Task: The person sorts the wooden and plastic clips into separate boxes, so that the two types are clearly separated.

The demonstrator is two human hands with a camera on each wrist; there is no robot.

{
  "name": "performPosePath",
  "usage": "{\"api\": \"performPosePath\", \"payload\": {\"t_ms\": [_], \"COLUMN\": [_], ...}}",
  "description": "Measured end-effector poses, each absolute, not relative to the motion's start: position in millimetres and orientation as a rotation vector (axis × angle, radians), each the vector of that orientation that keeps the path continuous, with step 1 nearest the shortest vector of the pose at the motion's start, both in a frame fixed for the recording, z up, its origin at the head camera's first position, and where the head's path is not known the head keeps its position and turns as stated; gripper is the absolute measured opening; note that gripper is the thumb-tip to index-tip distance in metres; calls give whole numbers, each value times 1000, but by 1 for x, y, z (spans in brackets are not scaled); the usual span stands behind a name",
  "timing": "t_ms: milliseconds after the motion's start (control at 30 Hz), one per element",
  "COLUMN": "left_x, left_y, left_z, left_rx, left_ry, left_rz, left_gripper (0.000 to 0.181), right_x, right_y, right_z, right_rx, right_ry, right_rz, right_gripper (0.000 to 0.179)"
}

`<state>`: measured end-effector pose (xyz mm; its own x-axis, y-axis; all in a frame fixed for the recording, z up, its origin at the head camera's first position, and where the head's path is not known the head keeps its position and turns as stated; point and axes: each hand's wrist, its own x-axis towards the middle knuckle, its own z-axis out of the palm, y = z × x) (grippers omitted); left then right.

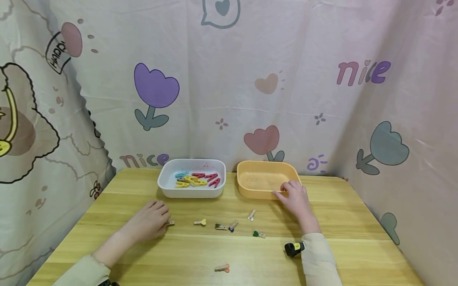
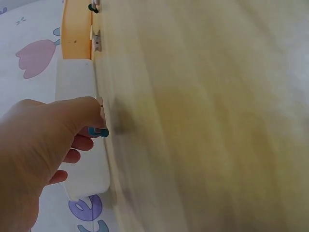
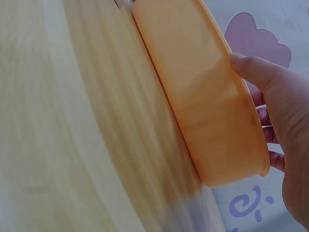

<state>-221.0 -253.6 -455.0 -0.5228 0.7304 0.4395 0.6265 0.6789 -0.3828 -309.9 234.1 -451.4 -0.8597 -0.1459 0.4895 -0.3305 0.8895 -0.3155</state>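
My left hand pinches a small wooden clothespin between thumb and fingers, just over the tabletop at the left. In the left wrist view, a teal ornament shows on this clothespin. At the right, my right hand grips the near right rim of the yellow-orange tub. The thumb lies on the outer side of the tub wall and the other fingers reach over the rim. No pegs show inside this tub.
A white tub holding red, yellow and blue plastic pegs stands at the back left. Several wooden clothespins with coloured ornaments lie about the table, including a yellow one, a green one and an orange one. A patterned curtain hangs behind.
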Motion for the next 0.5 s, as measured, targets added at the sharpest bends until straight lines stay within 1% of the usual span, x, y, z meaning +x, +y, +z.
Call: {"api": "performPosePath", "payload": {"t_ms": [500], "left_x": [-232], "left_y": [-236], "left_z": [-437], "left_rx": [-994], "left_ry": [-2357], "left_rz": [232], "left_gripper": [19], "right_x": [-310], "right_y": [235], "right_z": [-452], "right_rx": [354], "right_ry": [-2583], "right_rz": [538], "right_gripper": [32]}}
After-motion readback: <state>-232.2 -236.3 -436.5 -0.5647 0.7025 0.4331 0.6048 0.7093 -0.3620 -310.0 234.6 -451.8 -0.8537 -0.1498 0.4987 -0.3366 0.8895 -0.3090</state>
